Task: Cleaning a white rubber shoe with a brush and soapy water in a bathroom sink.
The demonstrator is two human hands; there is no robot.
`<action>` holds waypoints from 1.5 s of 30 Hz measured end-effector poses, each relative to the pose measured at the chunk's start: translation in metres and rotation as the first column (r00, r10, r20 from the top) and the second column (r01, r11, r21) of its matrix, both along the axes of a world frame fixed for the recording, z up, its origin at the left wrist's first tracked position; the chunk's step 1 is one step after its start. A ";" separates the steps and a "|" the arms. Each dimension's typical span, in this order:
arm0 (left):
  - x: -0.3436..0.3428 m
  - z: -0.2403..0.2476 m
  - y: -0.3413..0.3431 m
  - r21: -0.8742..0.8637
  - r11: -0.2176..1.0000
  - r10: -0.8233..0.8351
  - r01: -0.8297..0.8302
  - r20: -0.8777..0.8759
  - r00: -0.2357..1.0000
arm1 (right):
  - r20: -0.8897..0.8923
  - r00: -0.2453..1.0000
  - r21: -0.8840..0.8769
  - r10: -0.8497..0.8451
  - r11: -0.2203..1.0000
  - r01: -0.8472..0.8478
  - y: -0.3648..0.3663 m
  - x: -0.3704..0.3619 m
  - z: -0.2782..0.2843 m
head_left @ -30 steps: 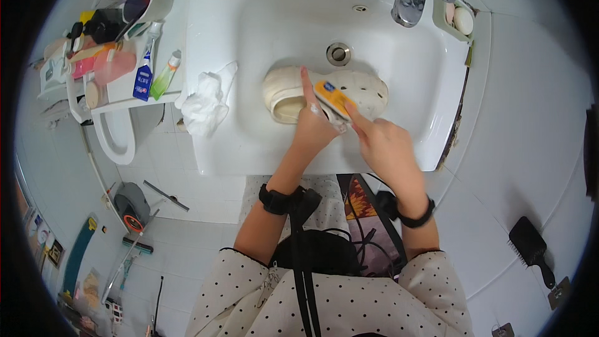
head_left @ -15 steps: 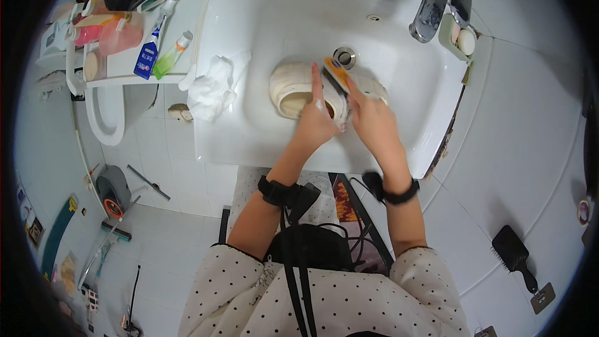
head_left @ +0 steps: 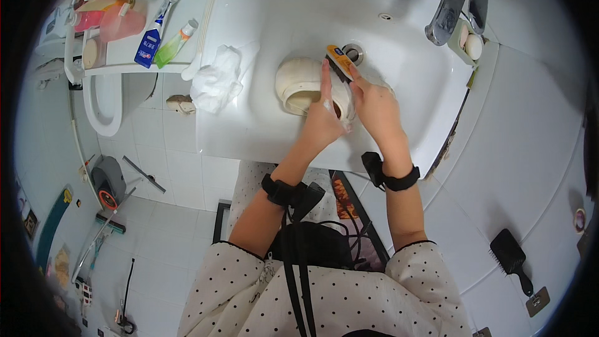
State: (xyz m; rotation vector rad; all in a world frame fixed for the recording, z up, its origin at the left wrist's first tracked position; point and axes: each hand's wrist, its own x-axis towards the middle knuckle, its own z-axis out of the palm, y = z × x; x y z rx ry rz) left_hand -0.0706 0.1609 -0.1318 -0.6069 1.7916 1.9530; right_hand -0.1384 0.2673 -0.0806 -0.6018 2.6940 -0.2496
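A cream-white shoe [head_left: 293,76] sits in the basin, its round opening facing me. Right beside it, my left hand [head_left: 323,122] grips a second pale shoe [head_left: 343,100], index finger stretched along it, thumb and other fingers around its near end. White foam clings to that hand. My right hand [head_left: 379,109] is closed on a scrub brush [head_left: 340,61] with a yellow-orange back and dark bristles, which lies against the held shoe. Much of this shoe is hidden behind my hands and the brush. The metal drain [head_left: 354,54] is just beyond the brush.
The white sink [head_left: 249,134] has a chrome faucet [head_left: 448,6] at back right, beside a soap dish [head_left: 462,47]. A crumpled white cloth [head_left: 218,79] lies on the left rim. Tubes [head_left: 177,43] and bottles [head_left: 123,23] crowd the left shelf. A hairbrush [head_left: 510,254] hangs at right.
My right hand has drawn the brush slightly toward me, and more of its yellow back shows. My left hand keeps its hold on the shoe. The whole view has shifted a little.
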 end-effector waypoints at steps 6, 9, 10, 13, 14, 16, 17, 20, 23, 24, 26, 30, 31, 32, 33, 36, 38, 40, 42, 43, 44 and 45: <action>0.007 0.003 -0.008 -0.007 1.000 -0.014 0.014 0.042 0.999 | 0.124 0.989 0.084 -0.076 0.994 0.066 0.013 0.048 0.066; 0.016 -0.015 0.003 -0.075 0.989 0.097 -0.128 -0.322 0.942 | 0.131 0.982 0.113 -0.136 0.986 0.121 -0.003 0.047 0.038; 0.012 -0.011 0.005 -0.065 0.991 0.092 -0.119 -0.323 0.942 | 0.065 0.984 0.077 -0.163 0.984 0.158 -0.004 0.040 0.025; 0.005 -0.009 0.003 -0.074 0.997 0.021 -0.029 -0.105 0.994 | -0.015 0.995 -0.067 -0.097 0.993 0.096 -0.003 0.020 0.012; 0.008 -0.009 0.003 -0.088 0.996 0.021 -0.030 -0.104 0.994 | -0.017 0.995 -0.068 -0.102 0.993 0.100 0.002 0.020 0.020; 0.010 -0.001 -0.004 -0.066 0.998 -0.024 0.022 -0.017 1.000 | -0.045 0.965 -0.055 -0.259 0.965 0.257 0.017 0.027 0.055; 0.015 -0.001 -0.005 -0.068 0.997 -0.022 0.022 -0.011 1.000 | -0.039 0.965 -0.055 -0.258 0.965 0.256 0.022 0.036 0.068; 0.011 -0.007 -0.002 -0.096 0.995 0.010 -0.017 -0.071 0.997 | 0.059 0.983 0.054 -0.174 0.984 0.170 0.039 0.065 0.084; 0.007 -0.007 0.004 -0.032 0.999 0.037 -0.040 -0.115 0.993 | 0.118 0.975 0.124 -0.191 0.976 0.176 0.031 0.074 0.048; 0.009 -0.007 0.003 -0.032 0.998 0.043 -0.048 -0.147 0.988 | 0.058 0.976 0.067 -0.208 0.977 0.204 0.022 0.062 0.029; 0.010 -0.007 0.002 -0.029 0.998 0.041 -0.047 -0.176 0.983 | 0.002 0.971 0.013 -0.238 0.971 0.237 0.018 0.039 0.009; 0.000 0.002 -0.006 -0.037 0.997 -0.068 0.069 0.007 0.998 | -0.124 0.965 -0.146 -0.232 0.966 0.214 0.037 0.035 0.016; 0.004 -0.002 -0.006 -0.060 0.996 -0.060 0.061 0.008 0.998 | -0.083 0.959 -0.081 -0.270 0.961 0.264 0.039 0.046 0.034; 0.008 -0.005 -0.005 -0.079 0.995 -0.055 0.056 0.012 0.998 | -0.043 0.949 -0.009 -0.313 0.950 0.313 0.042 0.060 0.047; 0.009 -0.008 -0.003 -0.076 0.995 -0.063 0.064 0.011 0.998 | -0.045 0.946 -0.006 -0.320 0.947 0.320 0.043 0.073 0.054; 0.008 -0.016 0.003 -0.032 0.999 -0.004 0.001 -0.097 0.995 | 0.025 0.974 0.065 -0.223 0.973 0.221 0.040 0.088 0.044; 0.010 -0.016 0.006 -0.122 0.992 0.002 -0.032 -0.237 0.972 | -0.096 0.967 -0.013 -0.238 0.971 0.238 0.037 0.066 0.013; 0.001 -0.005 0.004 -0.100 0.995 -0.022 0.006 -0.158 0.987 | -0.119 0.955 -0.026 -0.271 0.963 0.270 0.034 0.037 -0.006; 0.001 -0.003 0.003 -0.083 0.996 -0.048 0.042 -0.074 0.996 | -0.136 0.943 -0.046 -0.302 0.953 0.299 0.037 0.037 -0.007; 0.003 -0.006 0.001 -0.104 0.994 -0.038 0.027 -0.105 0.994 | -0.146 0.945 -0.077 -0.293 0.956 0.284 0.040 0.046 -0.001; 0.004 -0.009 -0.001 -0.124 0.992 -0.028 0.011 -0.137 0.990 | -0.157 0.946 -0.107 -0.284 0.957 0.270 0.042 0.055 0.006; 0.003 -0.007 0.001 -0.112 0.993 -0.036 0.021 -0.140 0.989 | -0.163 0.943 -0.097 -0.292 0.955 0.279 0.049 0.068 0.018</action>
